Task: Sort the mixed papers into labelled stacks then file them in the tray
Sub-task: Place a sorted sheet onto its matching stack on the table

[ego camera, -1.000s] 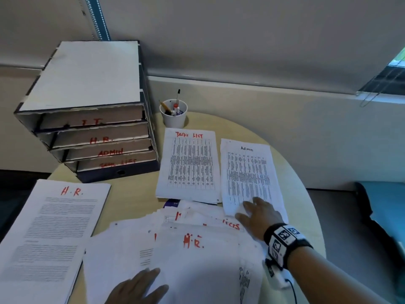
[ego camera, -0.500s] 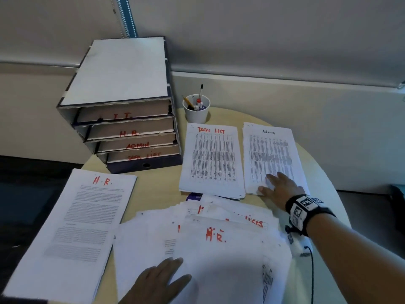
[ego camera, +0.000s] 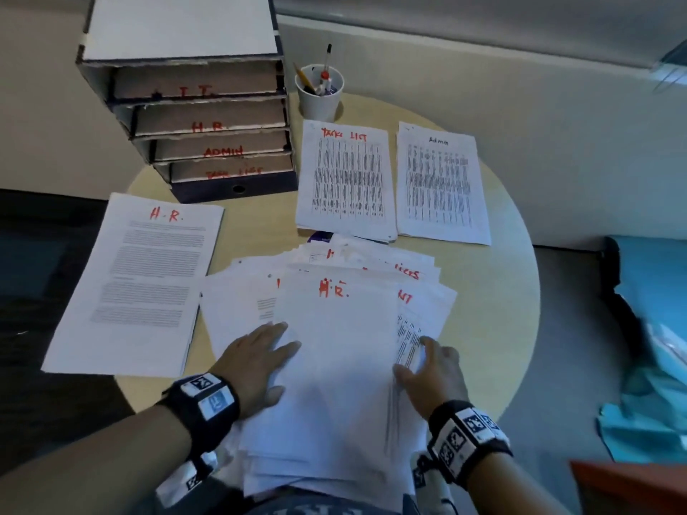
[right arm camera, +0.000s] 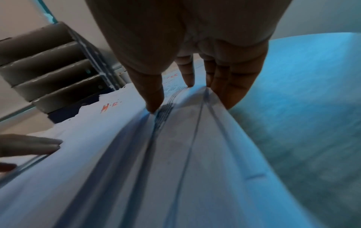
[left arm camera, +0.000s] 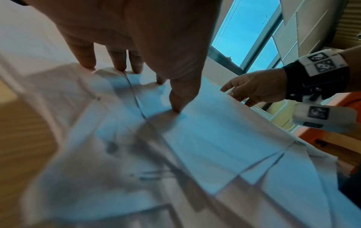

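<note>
A loose mixed pile of papers (ego camera: 334, 366) lies at the table's front, its top sheet marked "H.R." in red. My left hand (ego camera: 279, 343) rests flat on the pile's left side, fingers straight (left arm camera: 119, 64). My right hand (ego camera: 416, 360) is at the pile's right edge; its thumb (right arm camera: 154, 104) lies on top and its outer fingers go down beside and under the raised edge, pinching several sheets. Sorted stacks lie around the pile: H.R. (ego camera: 148, 284) at left, Task List (ego camera: 345, 184) and Admin (ego camera: 440, 184) behind. The filing tray (ego camera: 208, 120) at back left has slots marked I.T., H.R., ADMIN, TASK LIST.
A white cup with pens (ego camera: 319, 94) stands right of the tray. The round wooden table (ego camera: 502, 291) shows a bare strip at its right. The H.R. stack overhangs the left edge. A teal seat (ego camera: 650, 310) is on the right, something orange (ego camera: 632, 488) at lower right.
My right hand left the Admin stack and came back to the right edge of the mixed pile. The left hand stayed on the pile's left side. The view tilted down.
</note>
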{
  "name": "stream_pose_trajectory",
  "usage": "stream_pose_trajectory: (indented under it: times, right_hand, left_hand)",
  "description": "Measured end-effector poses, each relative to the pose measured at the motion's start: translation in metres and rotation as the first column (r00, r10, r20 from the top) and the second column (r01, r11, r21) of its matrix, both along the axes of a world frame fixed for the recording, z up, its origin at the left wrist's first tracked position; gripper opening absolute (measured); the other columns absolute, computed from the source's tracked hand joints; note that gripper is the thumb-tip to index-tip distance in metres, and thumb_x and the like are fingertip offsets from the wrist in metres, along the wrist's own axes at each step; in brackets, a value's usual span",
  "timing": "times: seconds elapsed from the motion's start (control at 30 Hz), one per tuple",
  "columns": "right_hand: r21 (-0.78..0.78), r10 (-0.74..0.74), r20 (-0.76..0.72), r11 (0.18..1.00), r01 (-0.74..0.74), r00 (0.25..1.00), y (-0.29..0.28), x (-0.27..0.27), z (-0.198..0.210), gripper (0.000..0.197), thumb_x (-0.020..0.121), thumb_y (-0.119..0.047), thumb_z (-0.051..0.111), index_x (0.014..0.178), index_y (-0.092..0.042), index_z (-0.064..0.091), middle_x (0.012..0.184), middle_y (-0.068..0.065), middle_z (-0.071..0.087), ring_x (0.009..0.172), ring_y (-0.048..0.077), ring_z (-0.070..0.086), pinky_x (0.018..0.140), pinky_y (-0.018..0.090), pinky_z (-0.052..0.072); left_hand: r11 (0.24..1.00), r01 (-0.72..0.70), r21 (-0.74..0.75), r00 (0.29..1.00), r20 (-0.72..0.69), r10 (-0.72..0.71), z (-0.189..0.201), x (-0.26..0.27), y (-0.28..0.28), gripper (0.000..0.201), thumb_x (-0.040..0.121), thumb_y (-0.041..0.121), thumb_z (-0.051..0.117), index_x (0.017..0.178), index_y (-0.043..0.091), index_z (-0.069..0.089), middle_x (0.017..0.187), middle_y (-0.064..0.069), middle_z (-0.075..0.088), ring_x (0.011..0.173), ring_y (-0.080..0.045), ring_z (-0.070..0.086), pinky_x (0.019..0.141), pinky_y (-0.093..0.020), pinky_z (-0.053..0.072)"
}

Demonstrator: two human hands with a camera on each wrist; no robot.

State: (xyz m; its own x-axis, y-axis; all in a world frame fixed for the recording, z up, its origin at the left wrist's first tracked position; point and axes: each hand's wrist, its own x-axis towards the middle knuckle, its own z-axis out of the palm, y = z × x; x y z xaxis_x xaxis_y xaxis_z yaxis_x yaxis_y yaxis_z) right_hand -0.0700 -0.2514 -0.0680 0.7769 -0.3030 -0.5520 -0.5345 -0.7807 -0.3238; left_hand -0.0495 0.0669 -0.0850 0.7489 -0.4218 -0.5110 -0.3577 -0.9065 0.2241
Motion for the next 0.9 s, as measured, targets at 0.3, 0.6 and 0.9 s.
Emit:
stream_pose_trajectory:
  times: [0.3,0.6,0.9]
  right_hand:
    - [0.036,-0.014,0.015,0.999,0.013,1.000,0.037,0.014,0.006,0.072,0.083,-0.043,0.068,0.145,-0.023,0.039,0.141,0.010,0.036,0.126,0.029,0.050,0.108,0.036,0.041]
    - [-0.045,0.055,0.100,0.998,-0.051,0.993,0.060,0.009,0.015,0.045,0.092,-0.045,0.054,0.130,-0.021,0.057,0.128,0.004,0.052,0.119,0.023,0.049,0.101,0.034,0.041]
    - [0.188,-0.133,0.094,0.976,0.113,0.987,0.060,0.014,0.009,0.078,0.080,-0.051,0.073,0.144,-0.021,0.042,0.120,0.003,0.062,0.110,0.021,0.060,0.097,0.031,0.045]
  left_hand:
    - [0.810,-0.577,-0.101,0.810,0.060,0.584,0.003,0.007,0.020,0.078,0.057,0.070,0.059,0.121,0.026,0.048,0.132,-0.008,0.046,0.124,-0.032,0.044,0.093,-0.042,0.047]
    - [0.685,-0.726,-0.070,0.688,-0.057,0.723,0.004,0.021,0.000,0.050,0.078,0.040,0.069,0.115,0.027,0.037,0.101,0.000,0.066,0.090,-0.028,0.065,0.086,-0.040,0.051]
    - [0.544,-0.703,-0.459,0.683,-0.223,0.695,0.017,0.014,0.012,0.022,0.087,0.023,0.071,0.073,0.021,0.053,0.073,0.004,0.058,0.072,-0.018,0.053,0.067,-0.027,0.044]
